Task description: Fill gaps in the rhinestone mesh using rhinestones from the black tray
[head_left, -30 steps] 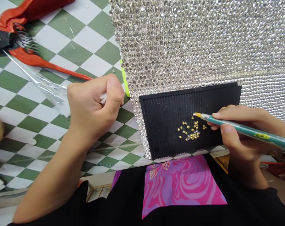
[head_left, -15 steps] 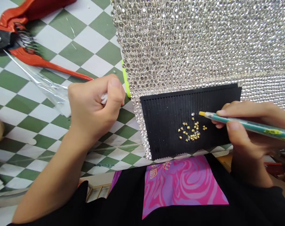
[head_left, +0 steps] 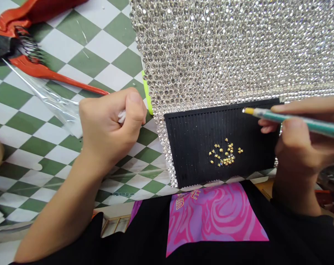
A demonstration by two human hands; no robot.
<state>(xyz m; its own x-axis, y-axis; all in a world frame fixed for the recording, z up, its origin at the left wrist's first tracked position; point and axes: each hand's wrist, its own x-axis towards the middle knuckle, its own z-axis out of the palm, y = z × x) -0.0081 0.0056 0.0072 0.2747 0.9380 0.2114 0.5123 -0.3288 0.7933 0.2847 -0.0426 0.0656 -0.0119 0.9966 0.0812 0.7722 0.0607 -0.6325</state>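
Observation:
My right hand pinches a green pencil-shaped picker with a yellow tip, a small clear rhinestone at its end. That tip hovers over the upper right of a black ribbed tray. Several gold-backed rhinestones lie loose in the tray. The tray rests on the lower edge of a panel covered in silver rhinestones. To the left of the tray, my left hand is closed in a fist around a small white thing, mostly hidden by the fingers.
Red-handled pruning shears lie at the upper left on the green-and-white checked tablecloth. A clear plastic wrapper lies beside them, partly behind my left hand. A yellow-green strip shows under the panel's left edge.
My right hand has moved up and right with the picker. The clear rhinestone has left the tray and is now at the picker's tip. My left hand has stayed in place.

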